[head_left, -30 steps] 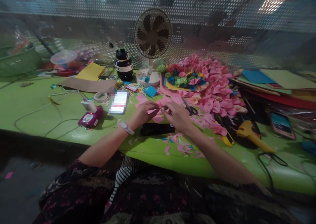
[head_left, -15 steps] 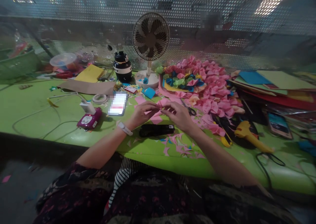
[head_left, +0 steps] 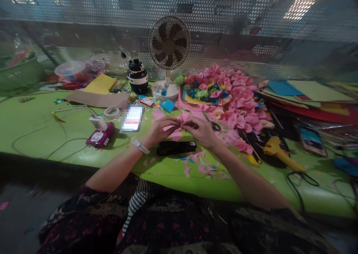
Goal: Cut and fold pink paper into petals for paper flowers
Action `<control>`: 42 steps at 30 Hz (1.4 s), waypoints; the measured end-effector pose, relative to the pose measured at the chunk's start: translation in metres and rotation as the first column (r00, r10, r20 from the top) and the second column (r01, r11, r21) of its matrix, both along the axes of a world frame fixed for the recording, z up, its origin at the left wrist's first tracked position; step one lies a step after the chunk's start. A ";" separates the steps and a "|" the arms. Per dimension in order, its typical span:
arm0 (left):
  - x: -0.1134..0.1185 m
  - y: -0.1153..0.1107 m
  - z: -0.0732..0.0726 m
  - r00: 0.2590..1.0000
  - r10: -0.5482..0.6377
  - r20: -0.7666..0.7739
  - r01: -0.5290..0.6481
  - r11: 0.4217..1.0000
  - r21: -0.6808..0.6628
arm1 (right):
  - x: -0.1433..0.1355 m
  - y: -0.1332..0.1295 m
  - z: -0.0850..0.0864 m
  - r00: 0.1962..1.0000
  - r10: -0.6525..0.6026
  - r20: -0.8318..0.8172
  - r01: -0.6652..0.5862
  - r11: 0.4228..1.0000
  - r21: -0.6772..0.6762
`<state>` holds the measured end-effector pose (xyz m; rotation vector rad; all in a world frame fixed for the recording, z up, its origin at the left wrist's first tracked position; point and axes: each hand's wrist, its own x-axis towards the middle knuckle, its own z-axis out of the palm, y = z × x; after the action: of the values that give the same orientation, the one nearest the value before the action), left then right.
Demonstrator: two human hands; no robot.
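Note:
Between the fingertips of both hands is a small pink paper flower (head_left: 184,117), partly covered by the fingers. My left hand (head_left: 162,129), with a white watch at its wrist, pinches it from the left. From the right, my right hand (head_left: 199,129) pinches the same piece. Just below my hands lies a black stapler (head_left: 176,148) on the green table (head_left: 156,171). Flat pink paper pieces (head_left: 176,135) lie under and behind the fingers. Dark scissors (head_left: 214,125) rest beside my right hand, their blades among paper scraps.
A large heap of pink paper flowers (head_left: 237,93) covers the back right. A fan (head_left: 169,43) and a black bottle (head_left: 138,77) stand behind. At left are a lit phone (head_left: 132,118) and a purple power adapter (head_left: 100,135); at right, a yellow glue gun (head_left: 282,153) and paper sheets (head_left: 316,90).
Pink petals now show larger above my fingertips, and my fingers have shifted slightly around the paper. The whole view has moved a little; the other things lie as before.

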<state>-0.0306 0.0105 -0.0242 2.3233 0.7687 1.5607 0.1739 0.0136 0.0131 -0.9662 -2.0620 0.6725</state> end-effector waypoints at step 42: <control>-0.009 -0.007 0.009 0.897 0.235 -0.376 -0.052 0.898 0.436 | 0.001 -0.005 0.002 0.978 -0.166 -0.124 0.179 0.978 0.106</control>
<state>-0.0395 0.0031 -0.0149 3.0528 0.7744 1.4011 0.1746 0.0089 0.0155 -1.0026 -1.8701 0.4988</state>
